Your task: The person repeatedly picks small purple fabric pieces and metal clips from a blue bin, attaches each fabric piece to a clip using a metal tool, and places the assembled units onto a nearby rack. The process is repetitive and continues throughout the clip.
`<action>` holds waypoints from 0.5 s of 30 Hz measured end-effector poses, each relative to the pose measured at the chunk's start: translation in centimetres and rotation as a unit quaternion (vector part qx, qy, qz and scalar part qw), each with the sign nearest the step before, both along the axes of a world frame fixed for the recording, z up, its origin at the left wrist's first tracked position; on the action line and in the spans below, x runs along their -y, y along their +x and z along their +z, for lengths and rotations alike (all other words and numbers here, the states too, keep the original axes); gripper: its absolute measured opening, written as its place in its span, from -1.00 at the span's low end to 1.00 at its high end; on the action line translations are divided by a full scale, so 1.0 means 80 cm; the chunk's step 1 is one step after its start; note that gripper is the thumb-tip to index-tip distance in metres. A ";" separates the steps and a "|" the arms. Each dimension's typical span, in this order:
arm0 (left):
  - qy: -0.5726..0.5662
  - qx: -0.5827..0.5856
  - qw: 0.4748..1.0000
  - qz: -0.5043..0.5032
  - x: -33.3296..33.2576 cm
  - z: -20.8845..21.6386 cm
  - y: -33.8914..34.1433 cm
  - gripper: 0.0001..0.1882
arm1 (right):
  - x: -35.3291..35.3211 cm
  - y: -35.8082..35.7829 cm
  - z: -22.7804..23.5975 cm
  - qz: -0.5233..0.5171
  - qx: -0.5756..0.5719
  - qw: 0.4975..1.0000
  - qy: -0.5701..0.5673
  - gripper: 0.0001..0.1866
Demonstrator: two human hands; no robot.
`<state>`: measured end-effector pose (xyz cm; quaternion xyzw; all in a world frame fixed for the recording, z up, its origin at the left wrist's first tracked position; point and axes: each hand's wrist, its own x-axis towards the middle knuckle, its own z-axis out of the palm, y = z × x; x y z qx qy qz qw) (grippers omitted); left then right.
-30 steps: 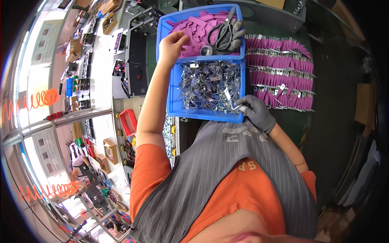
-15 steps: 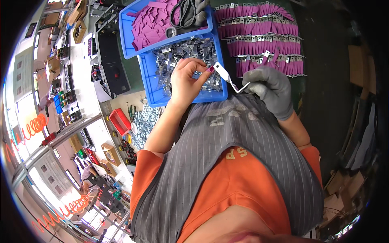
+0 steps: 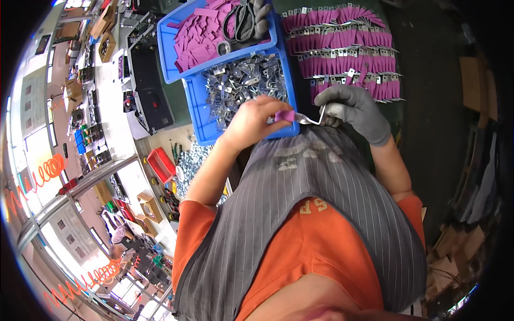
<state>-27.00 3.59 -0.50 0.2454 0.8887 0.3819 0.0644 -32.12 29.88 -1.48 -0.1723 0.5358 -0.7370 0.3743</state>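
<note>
My bare left hand (image 3: 256, 122) pinches a small purple sleeve (image 3: 285, 116), which covers one end of a bent metal bracket (image 3: 303, 119). In a grey glove, my right hand (image 3: 357, 111) grips the bracket's other, angled end between thumb and fingers. Both hands are above the near edge of a blue bin (image 3: 197, 115) full of loose metal brackets (image 3: 243, 80). Beyond it, a second blue bin (image 3: 167, 51) holds a heap of flat purple sleeves (image 3: 199, 40). Past my right hand lie several rows of brackets with purple sleeves on them (image 3: 348, 63).
A grey glove and a dark strap (image 3: 241, 24) lie on the purple heap. To the left are a black case (image 3: 150, 85), a red tray (image 3: 160, 165) and a pile of small metal parts (image 3: 191, 166). Cardboard (image 3: 455, 257) lies at the lower right.
The purple sleeve has gone from beside the bracket's flat end to over it. My left hand has moved slightly down and right; the bracket has turned closer to level.
</note>
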 end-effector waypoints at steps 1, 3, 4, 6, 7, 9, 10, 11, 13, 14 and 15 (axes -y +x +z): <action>0.010 0.036 0.999 0.008 0.000 -0.002 0.002 -0.72 | 0.002 -0.001 -0.005 0.010 -0.011 1.000 0.004 -0.76; 0.034 0.112 0.993 0.022 -0.007 0.003 0.014 -0.74 | 0.011 -0.001 -0.010 0.028 -0.031 0.999 0.016 -0.77; 0.048 0.116 0.992 0.018 -0.012 0.001 0.017 -0.77 | 0.015 0.003 -0.022 0.040 -0.026 0.999 0.014 -0.76; 0.029 0.141 0.989 0.027 -0.021 0.005 0.021 -0.79 | 0.023 0.011 -0.042 0.045 -0.020 0.999 -0.006 -0.76; 0.019 0.154 0.987 0.033 -0.025 0.007 0.023 -0.80 | 0.025 0.013 -0.046 0.041 -0.037 0.998 -0.008 -0.76; 0.031 0.151 0.987 0.041 -0.029 0.002 0.028 -0.80 | 0.026 0.011 -0.052 0.048 -0.156 0.986 0.032 -0.76; 0.017 0.167 0.985 0.045 -0.031 0.006 0.029 -0.81 | 0.025 0.009 -0.054 0.052 -0.215 0.974 0.050 -0.76; 0.003 0.183 0.982 0.050 -0.034 0.010 0.028 -0.81 | 0.022 0.009 -0.056 0.050 -0.213 0.974 0.055 -0.77; 0.029 0.041 0.995 0.081 -0.043 0.013 0.020 -0.80 | 0.018 0.008 -0.061 0.050 -0.210 0.974 0.061 -0.78; 0.041 -0.031 0.994 0.097 -0.046 0.017 0.017 -0.80 | 0.013 0.006 -0.065 0.004 -0.231 0.969 0.086 -0.78; 0.078 0.044 0.992 0.088 -0.045 0.032 0.016 -0.79 | 0.005 0.004 -0.072 -0.045 -0.248 0.961 0.109 -0.78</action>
